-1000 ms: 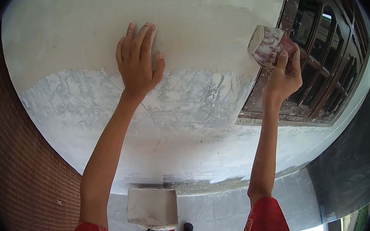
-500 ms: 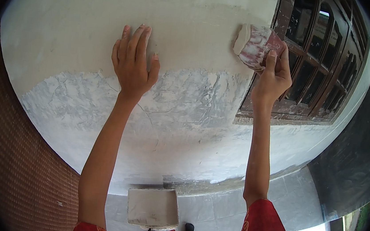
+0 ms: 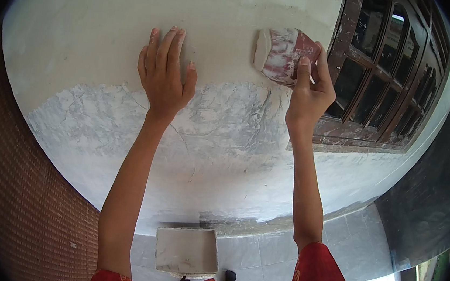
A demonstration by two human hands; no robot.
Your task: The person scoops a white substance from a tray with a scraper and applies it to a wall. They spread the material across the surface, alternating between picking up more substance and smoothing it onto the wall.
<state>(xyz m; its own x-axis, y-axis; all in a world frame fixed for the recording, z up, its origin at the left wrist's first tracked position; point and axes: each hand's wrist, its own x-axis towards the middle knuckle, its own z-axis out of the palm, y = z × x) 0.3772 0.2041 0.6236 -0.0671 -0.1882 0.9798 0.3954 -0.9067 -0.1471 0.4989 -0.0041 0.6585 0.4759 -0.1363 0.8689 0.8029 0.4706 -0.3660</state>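
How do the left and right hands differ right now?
The left hand lies flat and open on the wall, fingers spread upward; the right hand is closed around a red, plaster-smeared sanding block. The left hand holds nothing; the right hand holds the block. The left hand sits mid-wall; the right hand is beside the brown window frame. Both are raised to about the same height.

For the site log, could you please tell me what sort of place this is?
Probably the outside wall of a house under repair: patchy, cracked plaster, a brown wooden window, a tiled floor and a plaster-caked tray below.
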